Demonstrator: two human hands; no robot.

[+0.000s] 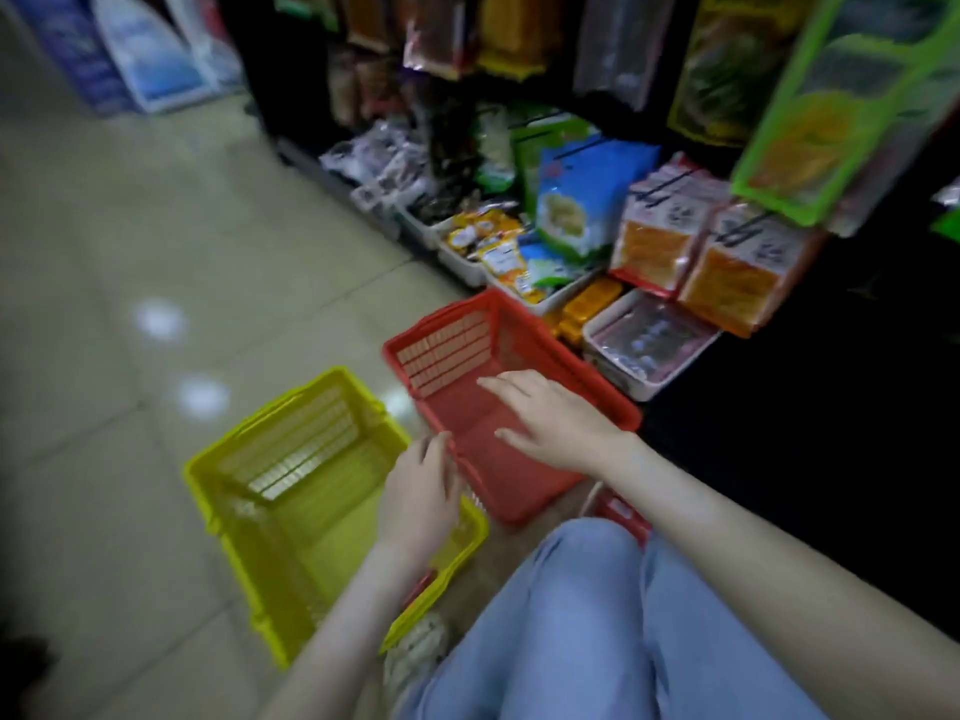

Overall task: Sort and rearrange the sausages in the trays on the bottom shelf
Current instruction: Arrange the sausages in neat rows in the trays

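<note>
A slatted plastic red basket (498, 480) lies under the right hand (550, 423), which is spread flat and empty. The relaxed left hand (421, 491) touches its rim beside a yellow basket (311, 537). White trays (641, 392) of glossy packets sit just beyond.

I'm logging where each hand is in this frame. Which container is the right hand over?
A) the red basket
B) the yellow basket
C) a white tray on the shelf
A: the right hand is spread, fingers straight and holding nothing, above the inside of the red basket; the yellow basket sits further left.
</note>
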